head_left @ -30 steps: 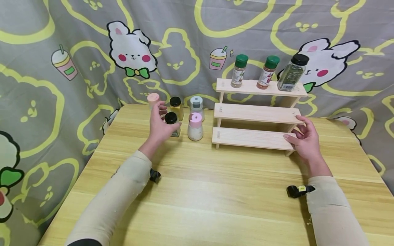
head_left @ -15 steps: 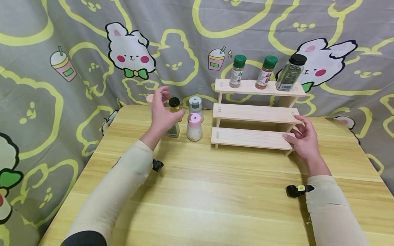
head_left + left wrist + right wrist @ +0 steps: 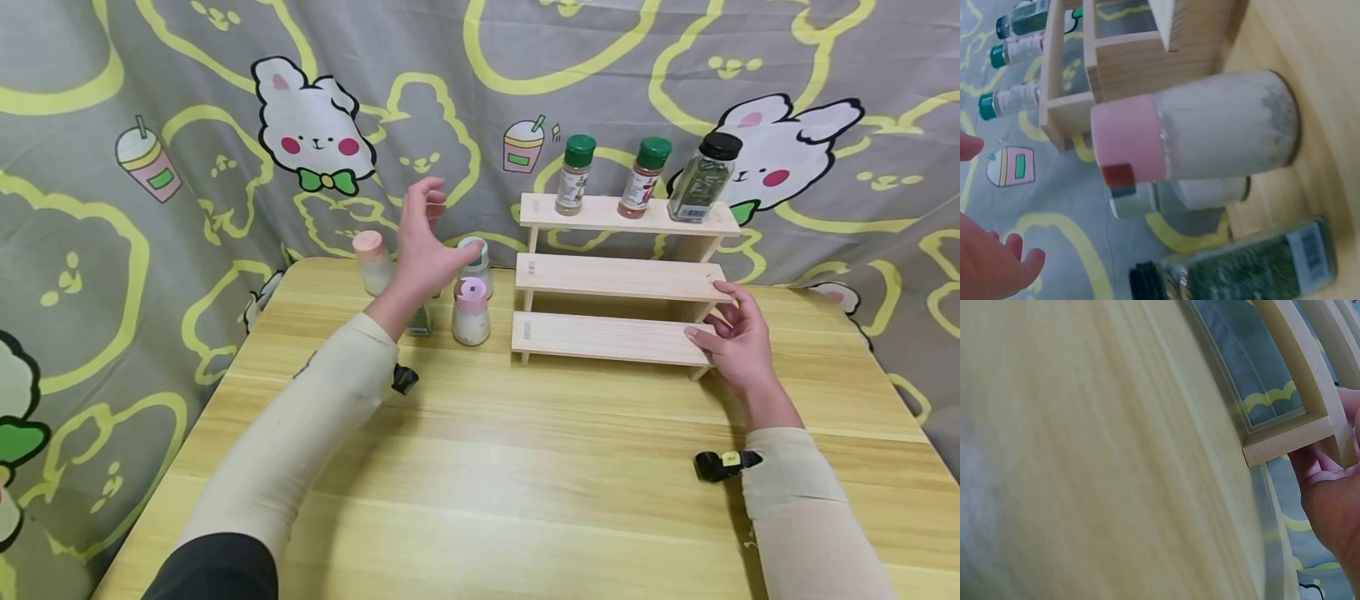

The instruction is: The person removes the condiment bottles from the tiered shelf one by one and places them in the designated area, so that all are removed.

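My left hand [image 3: 429,250] hovers above a group of jars, its thumb and fingers spread apart and holding nothing. Under it stand a pink-capped shaker [image 3: 471,315], a pale-capped shaker [image 3: 480,268] behind that, and a glass jar of green herbs [image 3: 1254,265] half hidden by the wrist. To the left is a peach-capped shaker [image 3: 372,265]. My right hand [image 3: 738,342] grips the right end of a three-tier wooden rack [image 3: 611,337], thumb on the lowest board. The right wrist view shows its fingers curled round the rack's end [image 3: 1291,440].
Two green-capped spice bottles [image 3: 573,179] [image 3: 642,182] and a black-capped herb jar [image 3: 702,182] stand on the rack's top board. A patterned curtain [image 3: 442,50] hangs behind the wooden table [image 3: 487,483].
My left hand has let go of the black-capped herb jar, then risen and moved right with thumb and fingers spread. It now hides the yellow jar. The right hand stays on the rack.
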`<state>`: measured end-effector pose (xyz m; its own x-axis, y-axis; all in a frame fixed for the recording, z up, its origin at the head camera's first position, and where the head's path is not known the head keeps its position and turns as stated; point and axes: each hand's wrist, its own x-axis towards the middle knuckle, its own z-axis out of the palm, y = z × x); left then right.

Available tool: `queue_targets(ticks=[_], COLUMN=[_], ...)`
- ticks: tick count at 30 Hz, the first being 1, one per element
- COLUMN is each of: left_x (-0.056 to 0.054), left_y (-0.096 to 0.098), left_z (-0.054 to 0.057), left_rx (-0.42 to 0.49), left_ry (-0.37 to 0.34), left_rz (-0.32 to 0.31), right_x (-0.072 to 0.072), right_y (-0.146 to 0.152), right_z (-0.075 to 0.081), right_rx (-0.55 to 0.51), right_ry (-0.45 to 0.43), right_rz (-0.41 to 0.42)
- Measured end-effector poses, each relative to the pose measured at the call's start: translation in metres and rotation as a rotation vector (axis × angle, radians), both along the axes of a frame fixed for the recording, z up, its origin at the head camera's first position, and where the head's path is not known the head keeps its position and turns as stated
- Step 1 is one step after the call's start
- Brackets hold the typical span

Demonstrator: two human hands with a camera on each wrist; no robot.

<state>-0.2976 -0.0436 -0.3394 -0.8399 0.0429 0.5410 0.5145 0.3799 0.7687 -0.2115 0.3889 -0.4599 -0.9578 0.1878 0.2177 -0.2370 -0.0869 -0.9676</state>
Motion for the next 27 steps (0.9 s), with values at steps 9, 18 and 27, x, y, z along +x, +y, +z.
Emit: queue_targets(ticks=[9,18,27], left_x=[-0.012,-0.023,-0.039], left_y=[0.031,0.06,0.089], left_z=[0.012,0.025,0.034], left_rx=[0.0,-0.041,-0.048], left_ry=[-0.043,-0.133,-0.168], left_rz=[-0.027,-0.044,-0.075], right_x=[0.0,-0.001,0.0], right_y=[0.001,0.0,0.0], right_z=[-0.001,0.0,0.001], right_rx=[-0.027,-0.022,-0.018], right_ry=[0.014,0.009,0.006], right_rz=[0.015,0.015,0.01])
